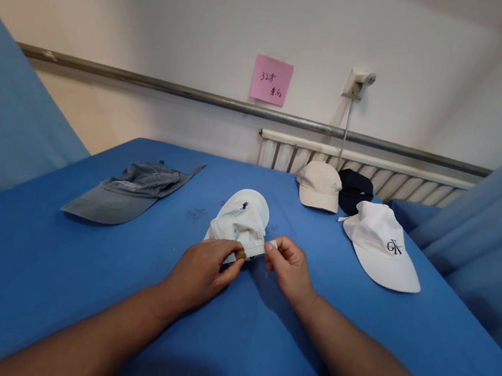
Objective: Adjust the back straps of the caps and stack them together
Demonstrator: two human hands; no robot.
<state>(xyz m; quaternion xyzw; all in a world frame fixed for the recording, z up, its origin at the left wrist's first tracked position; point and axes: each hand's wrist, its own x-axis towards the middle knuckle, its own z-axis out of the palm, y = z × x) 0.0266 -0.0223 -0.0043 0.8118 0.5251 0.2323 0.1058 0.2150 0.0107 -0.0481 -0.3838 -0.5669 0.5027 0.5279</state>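
Observation:
A pale white cap with a small dark emblem lies in the middle of the blue table, its back facing me. My left hand pinches the cap's rear strap at its small brass buckle. My right hand pinches the free end of the same strap, just to the right of the buckle. Both hands are closed on the strap, a few centimetres apart.
A grey wide-brimmed hat lies at the left. A beige cap, a dark navy cap and a white cap with a black logo sit at the back right. Blue fabric walls rise on both sides. A radiator runs behind.

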